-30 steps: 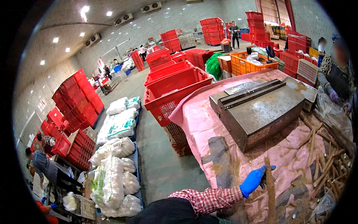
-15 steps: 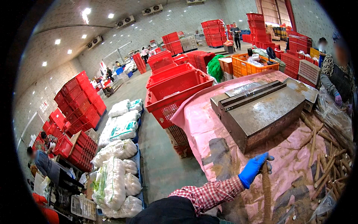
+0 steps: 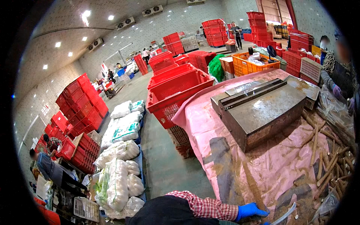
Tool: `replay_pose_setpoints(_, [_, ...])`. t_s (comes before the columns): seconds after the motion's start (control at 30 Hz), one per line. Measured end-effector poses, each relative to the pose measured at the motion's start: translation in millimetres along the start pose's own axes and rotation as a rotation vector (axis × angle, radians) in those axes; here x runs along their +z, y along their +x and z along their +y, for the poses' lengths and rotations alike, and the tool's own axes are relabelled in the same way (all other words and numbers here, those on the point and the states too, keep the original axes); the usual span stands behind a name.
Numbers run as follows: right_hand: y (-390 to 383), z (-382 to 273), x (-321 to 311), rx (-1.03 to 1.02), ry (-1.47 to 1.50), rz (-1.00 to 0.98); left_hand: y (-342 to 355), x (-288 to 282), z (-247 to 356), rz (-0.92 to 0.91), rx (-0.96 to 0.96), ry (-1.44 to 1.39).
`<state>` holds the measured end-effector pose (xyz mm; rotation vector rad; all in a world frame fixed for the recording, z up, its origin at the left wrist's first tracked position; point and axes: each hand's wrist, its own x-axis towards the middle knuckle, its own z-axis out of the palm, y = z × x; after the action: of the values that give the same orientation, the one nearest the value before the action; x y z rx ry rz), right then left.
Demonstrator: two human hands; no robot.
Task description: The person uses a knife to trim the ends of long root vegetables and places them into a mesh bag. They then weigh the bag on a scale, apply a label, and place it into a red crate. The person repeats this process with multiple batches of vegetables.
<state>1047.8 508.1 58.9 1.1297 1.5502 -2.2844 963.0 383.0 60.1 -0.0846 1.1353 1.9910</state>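
Note:
My left hand [image 3: 251, 211], in a blue glove below a red checked sleeve, is low over the table near the lower edge. Its fingers close around the lower end of a long, soil-brown root [image 3: 252, 183]. The root slants up and left from the glove toward a worn metal box [image 3: 264, 114]. Close to the glove, a pale curved strip [image 3: 285, 214] rises from the lower edge; I cannot make out its kind. A sliver of blue at that edge may be my right glove, but its fingers are hidden.
Pink sheeting [image 3: 198, 123] covers the dirty table, with many brown roots [image 3: 332, 168] heaped at its right. Red crates [image 3: 176, 93] stand beyond the left edge. White bagged goods [image 3: 118, 180] lie on a floor pallet. A co-worker [image 3: 339, 80] stands at the far right.
My left hand has moved down and slightly left, from the root's upper end to its lower end. The root now slants up-left. The pale strip has come into view.

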Motion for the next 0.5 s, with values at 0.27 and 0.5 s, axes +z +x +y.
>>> replay_pose_setpoints(0.27, [9,2,-20,0.007,0.372,-0.377,-14,13,28,0.08,-0.123,-0.203])
replay_pose_setpoints(0.5, [-11,-7,-9,-0.507,-0.193,0.175,-4,-4,41,0.032,0.226,-0.46])
